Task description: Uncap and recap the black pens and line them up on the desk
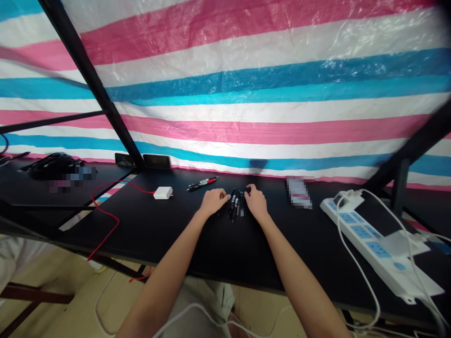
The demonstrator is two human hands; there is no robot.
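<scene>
A loose bunch of black pens lies on the black table, roughly side by side and pointing away from me. My left hand rests at the bunch's left side, fingers bent and the thumb reaching to the nearest pens; whether it touches them I cannot tell. On the other side, my right hand is curved with its fingers apart, close to the pens' right edge. Neither hand is wrapped round a pen. Beyond my left hand lie a few more pens, one with a red part.
A white charger with a red cable sits at the left. Two phones lean near the frame post. At the right are a blurred-out packet and a white power strip with cables. A striped sheet hangs behind.
</scene>
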